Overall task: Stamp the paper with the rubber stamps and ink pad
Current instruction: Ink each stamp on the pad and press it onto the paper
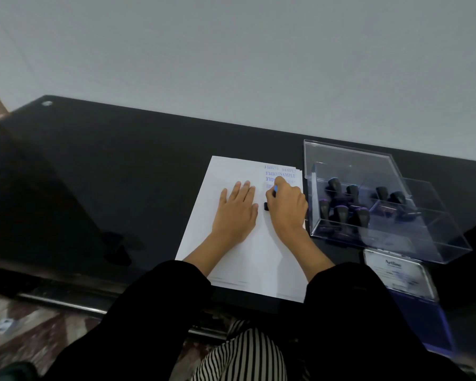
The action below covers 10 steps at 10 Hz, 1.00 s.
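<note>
A white paper stack (239, 259) lies on the black table, with several blue stamped words near its far right corner (279, 173). My left hand (235, 213) lies flat on the sheet, fingers straight. My right hand (286, 204) grips a dark rubber stamp (267, 205) and holds it down on the paper just below the printed words; most of the stamp is hidden by my fingers. The open ink pad (401, 273), blue with a metal lid, sits at the table's near right.
A clear plastic box (368, 237) holding several dark-handled stamps (341, 213) stands right of the paper, close to my right hand. The black table (107, 174) stretches left; a pale wall lies behind it. My black sleeves fill the bottom of the view.
</note>
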Each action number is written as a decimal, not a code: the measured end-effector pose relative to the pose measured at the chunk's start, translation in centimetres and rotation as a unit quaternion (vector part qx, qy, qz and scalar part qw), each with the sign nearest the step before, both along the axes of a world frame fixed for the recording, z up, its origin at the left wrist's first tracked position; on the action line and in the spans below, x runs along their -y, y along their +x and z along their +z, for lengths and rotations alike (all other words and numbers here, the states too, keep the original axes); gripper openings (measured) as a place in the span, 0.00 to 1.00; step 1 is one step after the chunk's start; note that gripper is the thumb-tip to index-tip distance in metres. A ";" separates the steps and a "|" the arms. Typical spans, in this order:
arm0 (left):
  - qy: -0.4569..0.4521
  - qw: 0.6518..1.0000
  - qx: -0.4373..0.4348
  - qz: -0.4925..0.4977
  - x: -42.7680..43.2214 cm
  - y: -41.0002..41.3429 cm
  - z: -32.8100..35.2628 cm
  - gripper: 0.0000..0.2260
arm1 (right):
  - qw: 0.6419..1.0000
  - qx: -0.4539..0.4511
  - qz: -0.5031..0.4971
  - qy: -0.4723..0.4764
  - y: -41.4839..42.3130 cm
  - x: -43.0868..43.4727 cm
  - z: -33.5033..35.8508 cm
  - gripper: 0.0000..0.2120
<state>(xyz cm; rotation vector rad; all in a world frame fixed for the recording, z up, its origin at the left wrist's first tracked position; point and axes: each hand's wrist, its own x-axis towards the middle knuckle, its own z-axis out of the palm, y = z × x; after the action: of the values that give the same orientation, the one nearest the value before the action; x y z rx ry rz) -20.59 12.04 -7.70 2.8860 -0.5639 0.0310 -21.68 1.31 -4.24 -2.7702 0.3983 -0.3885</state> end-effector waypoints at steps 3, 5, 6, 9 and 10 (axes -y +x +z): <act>0.002 1.000 -0.003 0.001 0.1 -0.1 0.2 0.23 | 1.000 -0.002 -0.006 0.007 0.3 -0.1 0.2 0.08; 0.000 1.000 0.000 0.002 0.1 -0.1 0.0 0.22 | 1.000 0.004 -0.005 0.007 0.1 -0.1 -0.1 0.07; 0.004 1.000 0.001 0.004 0.1 -0.1 0.0 0.23 | 1.000 0.004 -0.002 0.004 -0.1 -0.1 -0.2 0.09; 0.002 1.000 0.007 0.007 0.2 -0.1 -0.1 0.23 | 0.999 0.035 0.003 0.012 -1.7 -0.1 -0.8 0.11; 0.003 1.000 0.008 0.008 0.2 -0.1 -0.2 0.23 | 0.999 0.036 0.005 0.015 -2.0 -0.2 -0.8 0.11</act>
<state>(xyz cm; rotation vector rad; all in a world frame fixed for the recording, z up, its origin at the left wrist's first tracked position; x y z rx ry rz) -20.68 11.82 -7.85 2.8986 -0.5456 0.0560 -23.70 1.48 -5.05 -2.7191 0.3690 -0.4744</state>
